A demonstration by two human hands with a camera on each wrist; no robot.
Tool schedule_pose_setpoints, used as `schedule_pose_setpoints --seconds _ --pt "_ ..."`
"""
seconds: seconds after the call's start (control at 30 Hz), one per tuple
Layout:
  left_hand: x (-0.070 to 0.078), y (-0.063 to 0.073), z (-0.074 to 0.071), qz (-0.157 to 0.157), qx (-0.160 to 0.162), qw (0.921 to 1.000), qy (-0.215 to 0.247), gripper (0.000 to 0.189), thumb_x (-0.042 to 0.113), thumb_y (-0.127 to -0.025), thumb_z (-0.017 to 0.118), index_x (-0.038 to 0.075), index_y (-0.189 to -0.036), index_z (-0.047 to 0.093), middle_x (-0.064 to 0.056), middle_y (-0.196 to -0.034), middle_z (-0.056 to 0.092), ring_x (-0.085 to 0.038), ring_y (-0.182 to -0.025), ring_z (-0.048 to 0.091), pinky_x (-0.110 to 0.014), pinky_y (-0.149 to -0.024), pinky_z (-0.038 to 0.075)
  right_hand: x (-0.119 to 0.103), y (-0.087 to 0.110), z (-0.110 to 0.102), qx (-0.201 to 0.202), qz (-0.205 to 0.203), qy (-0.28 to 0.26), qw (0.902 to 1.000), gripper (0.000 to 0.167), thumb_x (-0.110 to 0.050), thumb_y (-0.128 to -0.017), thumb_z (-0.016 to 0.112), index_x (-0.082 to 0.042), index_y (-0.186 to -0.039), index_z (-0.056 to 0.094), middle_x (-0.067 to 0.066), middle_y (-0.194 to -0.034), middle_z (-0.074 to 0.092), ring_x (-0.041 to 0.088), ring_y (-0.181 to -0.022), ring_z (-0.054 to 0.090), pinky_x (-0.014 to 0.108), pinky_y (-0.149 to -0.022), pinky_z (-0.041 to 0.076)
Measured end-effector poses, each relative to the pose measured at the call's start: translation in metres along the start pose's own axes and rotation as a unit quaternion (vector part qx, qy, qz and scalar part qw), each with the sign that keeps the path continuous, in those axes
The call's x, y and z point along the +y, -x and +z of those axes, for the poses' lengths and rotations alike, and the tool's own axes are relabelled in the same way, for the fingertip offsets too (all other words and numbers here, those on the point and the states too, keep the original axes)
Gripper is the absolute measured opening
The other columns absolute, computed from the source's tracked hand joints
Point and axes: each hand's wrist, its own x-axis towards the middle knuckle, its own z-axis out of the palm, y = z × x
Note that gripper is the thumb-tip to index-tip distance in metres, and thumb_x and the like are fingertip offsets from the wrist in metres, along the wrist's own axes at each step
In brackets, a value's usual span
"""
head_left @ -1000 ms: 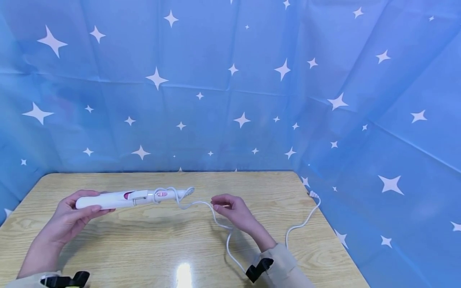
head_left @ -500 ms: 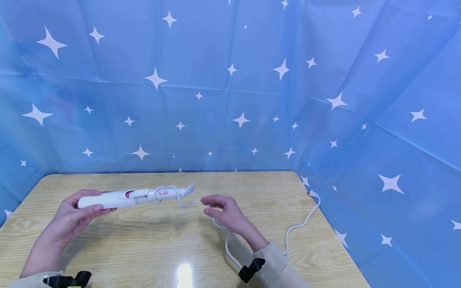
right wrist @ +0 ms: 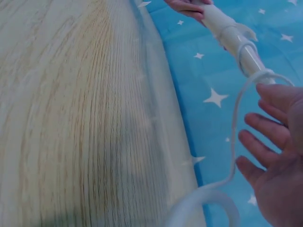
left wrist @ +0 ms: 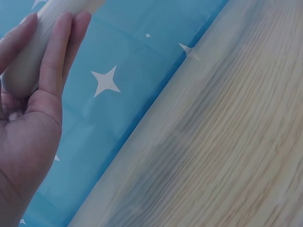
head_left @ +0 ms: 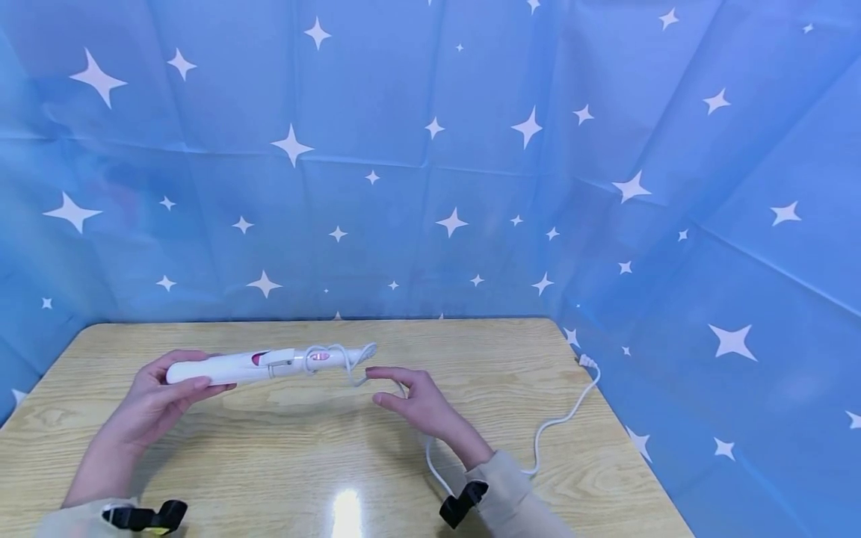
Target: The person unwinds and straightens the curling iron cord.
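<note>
A white curling iron [head_left: 235, 368] with pink accents is held raised over the table, lying nearly level. My left hand [head_left: 151, 407] grips its thick rounded end between thumb and fingers, as the left wrist view shows close up on the white barrel [left wrist: 28, 66]. Loops of white cord [right wrist: 246, 56] wind round its slimmer handle end. Just beyond that end is my right hand [head_left: 424, 403], thumb and fingers apart, fingertips right by the cord. In the right wrist view, the loose cord [right wrist: 235, 127] hangs past its extended fingers.
The wood-grain table [head_left: 269, 463] stands against a blue star-patterned curtain [head_left: 377, 209] at the back and right. The cord's far stretch [head_left: 538, 441] runs along the table to a white plug [head_left: 587, 362] near the right edge. Each wrist carries a black mount [head_left: 463, 504].
My left hand has shifted slightly right with the curling iron. My right hand has moved left along the cord towards the handle end, and its thumb and fingers have spread apart.
</note>
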Motion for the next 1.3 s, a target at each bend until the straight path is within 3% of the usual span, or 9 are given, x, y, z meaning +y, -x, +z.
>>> schedule_pose_setpoints --seconds 0.27,0.4,0.6,0.73,1.13,1.3 --pt "-0.001 -0.003 0.004 -0.011 0.008 0.9999 -0.003 0.048 -0.025 -0.098 0.040 0.000 -0.128 0.069 -0.010 -0.131 0.059 -0.028 -0.113 0.068 -0.044 -0.093 0.060 0.002 -0.004 0.009 -0.022 -0.008 0.016 0.9996 0.034 -0.016 -0.101 0.066 -0.009 -0.135 0.067 0.006 -0.135 0.067 0.024 -0.132 0.055 0.056 -0.113 0.046" --pt "0.000 -0.002 0.005 -0.020 0.016 0.9997 -0.006 0.047 -0.024 -0.098 0.041 -0.001 -0.128 0.068 -0.010 -0.131 0.059 -0.028 -0.113 0.068 -0.044 -0.093 0.059 0.003 -0.002 0.011 -0.025 -0.030 0.005 0.9992 0.027 -0.011 -0.099 0.068 -0.003 -0.125 0.070 0.009 -0.122 0.071 0.022 -0.119 0.064 0.044 -0.108 0.053" --pt "-0.003 0.003 0.002 -0.012 -0.002 0.9999 -0.003 0.049 -0.026 -0.098 0.038 -0.001 -0.128 0.069 -0.010 -0.132 0.061 -0.026 -0.115 0.066 -0.044 -0.094 0.059 0.002 0.001 0.009 -0.011 -0.021 -0.020 0.9995 0.018 -0.007 -0.098 0.069 0.001 -0.114 0.073 0.004 -0.105 0.069 0.013 -0.097 0.066 0.026 -0.087 0.061" --pt "-0.003 0.006 -0.001 -0.005 -0.001 1.0000 0.003 0.050 -0.026 -0.097 0.037 -0.002 -0.128 0.068 -0.010 -0.131 0.062 -0.027 -0.115 0.066 -0.043 -0.094 0.059 0.002 0.002 0.004 0.014 -0.011 -0.016 0.9997 0.013 -0.008 -0.099 0.069 -0.003 -0.109 0.076 0.002 -0.100 0.069 0.012 -0.089 0.064 0.023 -0.074 0.060" --pt "0.001 0.014 -0.006 0.013 -0.014 0.9998 0.011 0.051 -0.029 -0.097 0.034 -0.006 -0.130 0.065 -0.015 -0.131 0.065 -0.026 -0.118 0.064 -0.045 -0.094 0.058 0.004 0.003 -0.013 0.056 0.003 -0.046 0.9974 0.012 0.003 -0.097 0.066 0.007 -0.106 0.073 0.015 -0.096 0.069 0.007 -0.073 0.056 0.017 -0.062 0.049" --pt "0.003 0.016 -0.007 0.014 -0.006 0.9998 0.014 0.051 -0.029 -0.096 0.035 -0.005 -0.130 0.065 -0.015 -0.131 0.066 -0.026 -0.117 0.065 -0.045 -0.093 0.059 0.004 0.003 -0.017 0.072 0.005 -0.060 0.9956 0.011 0.004 -0.098 0.065 0.006 -0.106 0.072 0.012 -0.093 0.067 0.009 -0.069 0.054 0.018 -0.058 0.046"
